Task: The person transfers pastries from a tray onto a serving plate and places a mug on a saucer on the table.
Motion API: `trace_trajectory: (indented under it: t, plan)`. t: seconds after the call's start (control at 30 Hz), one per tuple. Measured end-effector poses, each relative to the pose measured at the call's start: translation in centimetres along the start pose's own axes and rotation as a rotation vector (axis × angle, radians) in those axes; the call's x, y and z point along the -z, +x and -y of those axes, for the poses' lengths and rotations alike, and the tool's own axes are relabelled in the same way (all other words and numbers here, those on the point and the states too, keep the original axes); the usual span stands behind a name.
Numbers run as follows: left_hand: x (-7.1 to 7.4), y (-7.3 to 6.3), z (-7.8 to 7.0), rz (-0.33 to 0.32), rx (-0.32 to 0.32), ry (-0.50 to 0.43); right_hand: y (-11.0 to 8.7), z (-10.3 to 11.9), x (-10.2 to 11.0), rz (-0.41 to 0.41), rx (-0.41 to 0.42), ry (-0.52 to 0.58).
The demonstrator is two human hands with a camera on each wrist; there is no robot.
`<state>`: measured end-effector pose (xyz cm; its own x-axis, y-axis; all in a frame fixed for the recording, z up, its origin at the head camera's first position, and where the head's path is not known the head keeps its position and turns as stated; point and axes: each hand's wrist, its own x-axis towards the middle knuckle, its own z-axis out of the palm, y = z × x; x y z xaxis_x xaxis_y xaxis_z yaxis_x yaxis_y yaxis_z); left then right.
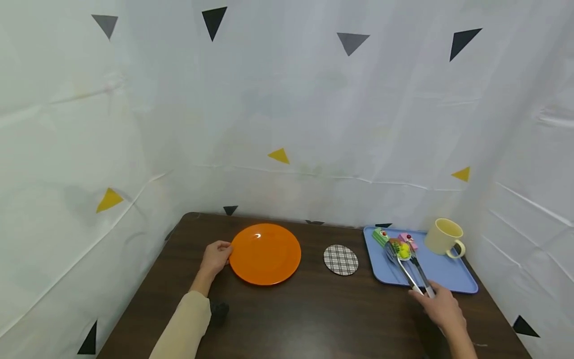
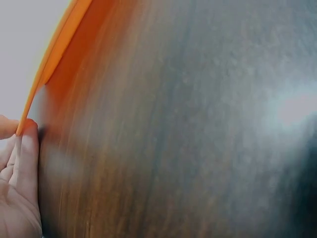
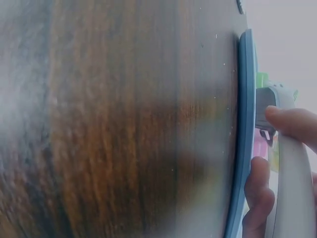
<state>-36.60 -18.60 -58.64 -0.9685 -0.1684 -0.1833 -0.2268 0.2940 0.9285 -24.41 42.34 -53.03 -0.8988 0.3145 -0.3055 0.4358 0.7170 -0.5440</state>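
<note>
My left hand (image 1: pixel 217 257) pinches the left rim of an orange plate (image 1: pixel 265 254). In the left wrist view, the thumb and fingers (image 2: pixel 28 144) lie on either side of the rim. My right hand (image 1: pixel 441 305) grips metal tongs (image 1: pixel 407 275) with pale handles, reaching over a blue tray (image 1: pixel 453 276). The tong ends are spread, one on each side of a small round toy tart (image 1: pixel 403 251) with yellow and green topping. Behind it on the tray sit a green cake slice (image 1: pixel 380 236) and a pink cake slice (image 1: pixel 410 240), partly hidden by the tart and tongs.
A pale yellow mug (image 1: pixel 437 238) stands at the tray's back right, handle to the right. Between plate and tray lies a round checked coaster (image 1: pixel 341 260). White sheets (image 1: pixel 287 99) with triangle marks rise behind and beside the dark wooden table (image 1: pixel 291 319).
</note>
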Motion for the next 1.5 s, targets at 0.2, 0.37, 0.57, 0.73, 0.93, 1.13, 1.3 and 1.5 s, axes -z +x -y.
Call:
trace_trajectory:
  t: [0.2, 0.37, 0.57, 0.73, 0.93, 1.13, 1.3, 1.5]
  plan:
    - [-0.1, -0.6, 0.2, -0.015, -0.007, -0.004, -0.2, 0.0, -0.6, -0.009, -0.018, -0.018]
    - [0.2, -1.0, 0.4, -0.032, 0.001, -0.007, -0.4, 0.3, -0.9, -0.009, -0.005, -0.014]
    - [0.2, -1.2, 0.4, -0.046, 0.018, -0.039, -0.9, 0.6, -0.8, -0.009, 0.008, 0.009]
    - [0.0, -1.1, 0.3, -0.070, 0.004, -0.027, -1.1, 1.0, -0.4, -0.028, 0.024, -0.006]
    - [0.1, -0.1, 0.7, -0.067, -0.008, -0.018, -1.6, 1.7, 0.0, -0.058, 0.041, -0.017]
    - [0.3, 0.3, 0.9, -0.018, 0.001, -0.002, -2.2, 2.2, 0.2, -0.067, 0.056, -0.009]
    - [0.1, 0.2, 0.6, -0.015, -0.003, 0.006, -2.3, 2.5, 0.4, -0.075, 0.078, -0.030]
    - [-0.3, 0.4, 0.3, -0.019, -0.013, -0.002, -2.2, 3.3, 0.2, -0.068, 0.126, -0.048]
